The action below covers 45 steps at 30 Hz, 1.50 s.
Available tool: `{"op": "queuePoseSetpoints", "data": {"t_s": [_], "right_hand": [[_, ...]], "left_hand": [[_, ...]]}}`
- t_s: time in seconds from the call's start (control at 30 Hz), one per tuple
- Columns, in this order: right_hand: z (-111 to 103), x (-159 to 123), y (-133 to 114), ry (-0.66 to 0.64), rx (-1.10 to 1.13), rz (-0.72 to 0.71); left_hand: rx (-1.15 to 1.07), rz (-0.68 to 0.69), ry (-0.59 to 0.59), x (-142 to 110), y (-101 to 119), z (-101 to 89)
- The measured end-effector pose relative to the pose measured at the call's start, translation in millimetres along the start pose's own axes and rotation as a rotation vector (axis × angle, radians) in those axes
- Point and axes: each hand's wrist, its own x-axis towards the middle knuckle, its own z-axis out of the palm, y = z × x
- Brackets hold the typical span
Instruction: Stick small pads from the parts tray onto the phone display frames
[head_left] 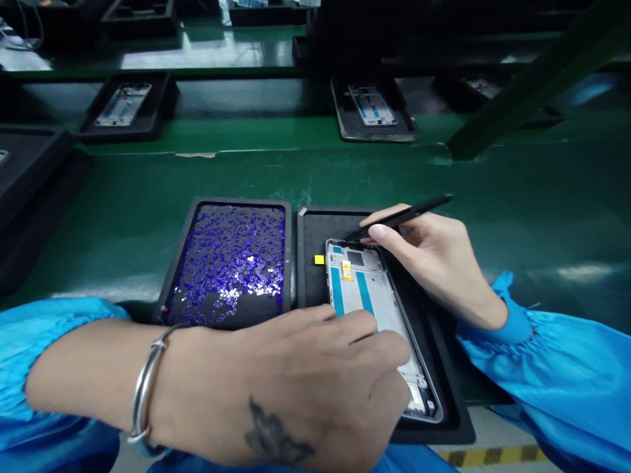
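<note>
On the tabletop (246, 174), the right hand (438, 253) held a pen (419, 209); the left hand (320, 381) hid its grip. The frame (385, 299) bore strips (365, 292); many chips (250, 259) seemed unused.

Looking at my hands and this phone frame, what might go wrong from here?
The black pen-like tool in your right hand might slip and scratch the phone frame. Your left hand, reaching over that frame, could nudge it. Your bracelet might catch the tray and scatter its loose purple pieces.

Seen from head height, looking forward and down, close over left hand (320, 384), farther from right hand (438, 256), across green bench (246, 176)
</note>
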Motion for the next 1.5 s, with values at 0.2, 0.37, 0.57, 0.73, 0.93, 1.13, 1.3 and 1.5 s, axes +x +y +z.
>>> {"op": "queuePoseSetpoints", "data": {"t_s": [0.2, 0.37, 0.57, 0.73, 0.93, 1.13, 1.3, 1.5], "right_hand": [[0.4, 0.0, -1.4, 0.001, -0.033, 0.0], [1.5, -0.2, 0.4, 0.009, 0.043, 0.029], [0.6, 0.0, -0.6, 0.007, 0.036, 0.045], [0.4, -0.3, -1.4, 0.013, 0.002, 0.051], [1.2, 0.2, -0.2, 0.026, 0.015, 0.047], [0.0, -0.9, 0.1, 0.016, -0.037, 0.023], [0.3, -0.2, -0.9, 0.011, 0.009, 0.036], [0.2, 0.1, -0.6, 0.018, -0.013, 0.021]], "left_hand": [[0.0, -0.012, -0.004, 0.9, -0.9, 1.4], [0.01, -0.009, -0.002, 0.7, -1.8, 1.0], [0.011, -0.021, -0.028, 1.1, -1.1, -1.2], [0.017, -0.02, -0.03, 2.3, -1.5, 0.1], [0.017, -0.023, -0.034, 0.0, -1.1, -0.5], [0.027, -0.023, -0.047, 0.2, -1.8, -1.2], [0.025, -0.025, -0.048, 0.9, -1.8, -0.6], [0.024, -0.02, -0.046, 1.3, -1.3, 0.5]]}}
